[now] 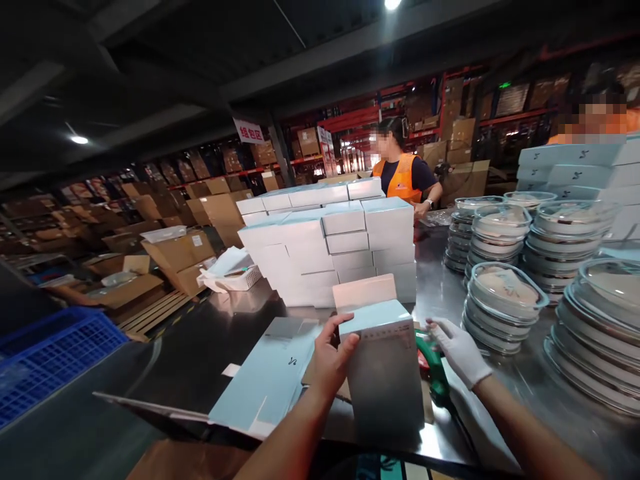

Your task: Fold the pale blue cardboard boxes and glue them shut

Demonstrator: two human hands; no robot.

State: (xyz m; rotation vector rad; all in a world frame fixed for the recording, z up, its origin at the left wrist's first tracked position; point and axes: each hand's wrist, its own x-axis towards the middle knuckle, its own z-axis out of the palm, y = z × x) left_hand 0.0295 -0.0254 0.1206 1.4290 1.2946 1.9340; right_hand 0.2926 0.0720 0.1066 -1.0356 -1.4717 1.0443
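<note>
My left hand grips the upper left side of a pale blue and white carton that stands upright on the steel table, its top flap raised. My right hand, in a white glove, rests just right of the carton on a green tape dispenser; how firmly it grips the dispenser is unclear. Flat unfolded pale blue carton blanks lie to the left of my left hand.
A stack of closed white-blue boxes stands behind the carton. Stacks of lidded round dishes fill the right side, with more boxes behind. A person in an orange vest works across the table. A blue crate sits left; brown cartons lie beyond.
</note>
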